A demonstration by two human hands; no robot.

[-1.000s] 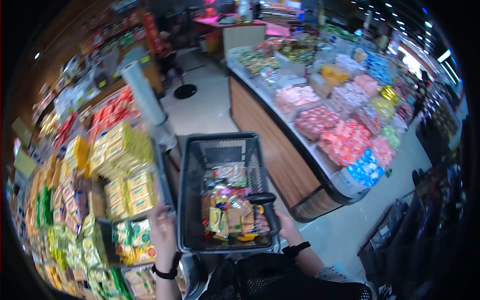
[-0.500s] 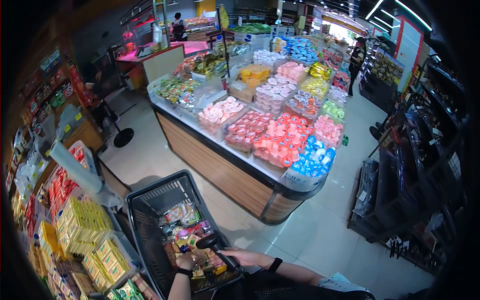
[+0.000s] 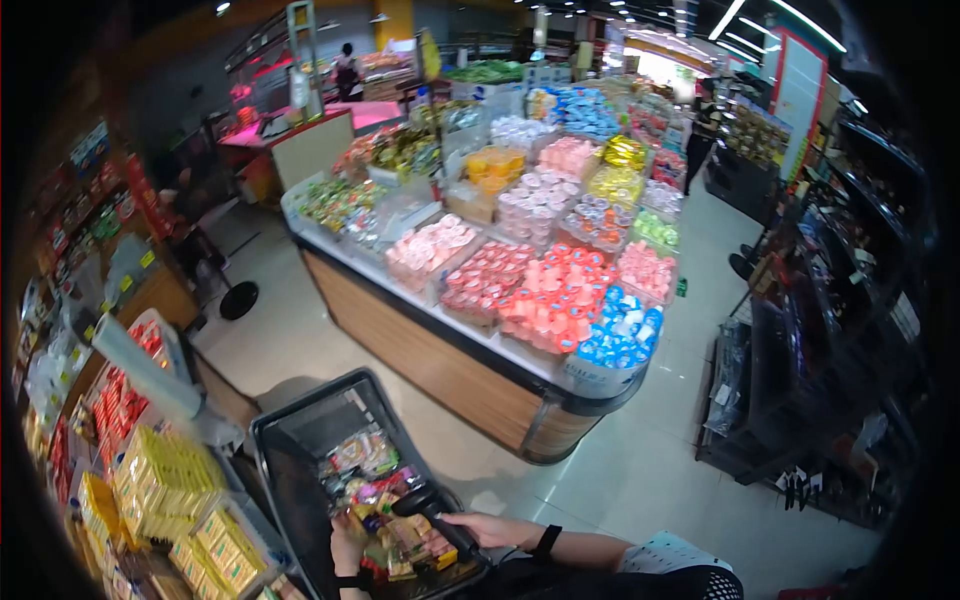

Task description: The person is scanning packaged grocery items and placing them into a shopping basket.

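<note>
A black basket [image 3: 330,400] at the lower left holds many small colourful snack packets [image 3: 410,540]. My left hand [image 3: 347,545] reaches inside along its left side, at the packets; its fingers are blurred, and whether it grips one cannot be made out. My right hand [image 3: 485,529] is closed at the black handle [image 3: 430,505] over the basket's right side. Dark bands circle both wrists.
A wood-panelled counter [image 3: 420,360] bears boxes of wrapped sweets ahead. Yellow packets [image 3: 170,480] and a plastic bag roll [image 3: 150,370] stand at left, dark shelves [image 3: 780,370] at right. Two people stand in the background.
My left hand has moved left and slightly up inside the basket. My right hand has shifted slightly down and right. The view has tilted and moved a little.
</note>
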